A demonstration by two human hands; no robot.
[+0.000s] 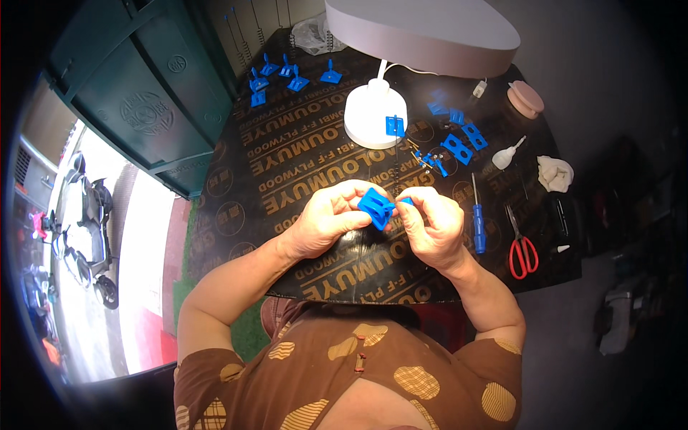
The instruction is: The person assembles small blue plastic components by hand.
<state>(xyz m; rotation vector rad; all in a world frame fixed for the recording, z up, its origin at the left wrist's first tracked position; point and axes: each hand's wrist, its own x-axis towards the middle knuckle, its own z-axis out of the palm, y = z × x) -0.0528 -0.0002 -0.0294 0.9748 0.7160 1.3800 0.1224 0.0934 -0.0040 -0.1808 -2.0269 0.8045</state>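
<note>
Right now, working over a dark, glossy table with gold-brown lettering across it and a curved near edge. Holding a blue plastic piece low over its near part: pinched between thumb and fingers of the left hand, with a smaller blue part nipped in the fingertips of the right hand, hard to tell whether touching the first.

Left of the grip, past the table's edge, a green metal door, then a bright opening with a parked motorbike. Straight beyond the grip, a white lamp on a round base. Far left beyond the grip, a cluster of blue stands.

As for containers, beside those stands a crumpled clear plastic bag, contents too unclear to tell. Right of the grip and farther out, a white squeeze bottle with a narrow nozzle, lying down, contents hidden; beyond it, a round pink case. Nearer the right hand, a blue-handled screwdriver, then red-handled scissors
</note>
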